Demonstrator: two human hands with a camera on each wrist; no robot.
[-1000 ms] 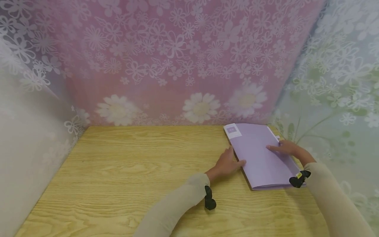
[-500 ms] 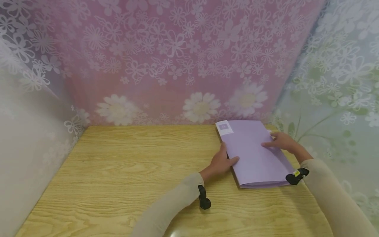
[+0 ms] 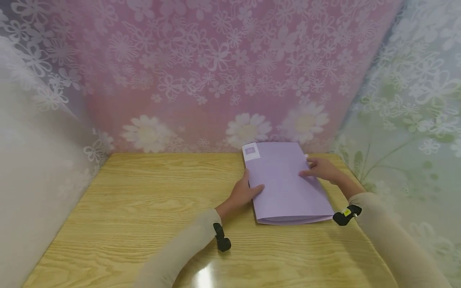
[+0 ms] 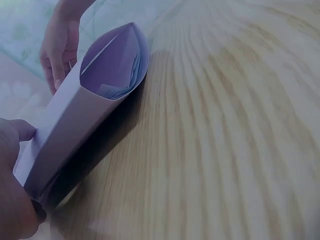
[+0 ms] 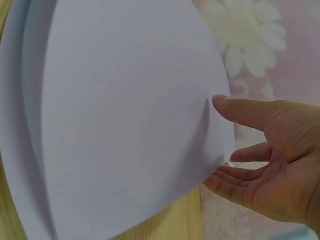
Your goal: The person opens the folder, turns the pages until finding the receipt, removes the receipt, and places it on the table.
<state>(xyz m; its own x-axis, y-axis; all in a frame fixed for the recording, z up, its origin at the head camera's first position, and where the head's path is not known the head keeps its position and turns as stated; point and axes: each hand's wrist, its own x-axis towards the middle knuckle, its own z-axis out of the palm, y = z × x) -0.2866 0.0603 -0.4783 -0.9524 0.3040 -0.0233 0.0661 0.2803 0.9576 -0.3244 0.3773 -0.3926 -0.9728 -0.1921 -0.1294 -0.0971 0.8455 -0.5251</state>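
Note:
A light purple file folder (image 3: 284, 180) with a white label (image 3: 251, 151) at its far left corner is held at a slight tilt over the table. My left hand (image 3: 241, 192) grips its spine side, thumb on the cover and fingers beneath. At the opposite edge, my right hand (image 3: 322, 170) pinches the folder, thumb on top and the other fingers at the edge and under it. The left wrist view shows the folder's near end gaping, with bluish sheets (image 4: 117, 91) inside and a dark shadow under the spine.
A wood-grain table (image 3: 151, 208) spreads out to the left and front. Behind it hangs a pink floral curtain (image 3: 201, 96), and a pale green floral curtain (image 3: 407, 140) borders the right side. Whitish cloth (image 3: 43, 160) lines the left.
Both hands have carried the folder leftward across the table from the right side, also turning it slightly straighter. The grip on both edges stays alike.

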